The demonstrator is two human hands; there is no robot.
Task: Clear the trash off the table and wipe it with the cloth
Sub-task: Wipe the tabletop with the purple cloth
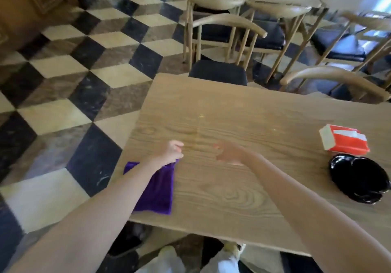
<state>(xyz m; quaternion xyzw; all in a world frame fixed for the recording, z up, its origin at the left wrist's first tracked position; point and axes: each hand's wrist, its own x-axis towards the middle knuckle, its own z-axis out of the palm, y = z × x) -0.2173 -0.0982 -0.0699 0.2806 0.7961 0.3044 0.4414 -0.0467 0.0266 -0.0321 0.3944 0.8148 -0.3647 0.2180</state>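
The head camera is looking forward and down, seemingly tilting, close over the pale wood-grain table (243,188) beneath the right hand (229,153).

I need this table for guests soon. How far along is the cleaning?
Probably done: clearing, as besides the cloth only a red pack and a black dish lie on the table. In hand: the left hand grips the purple cloth near the left edge; the right hand is open over the wood. Left: wiping, since pale specks show mid-table.
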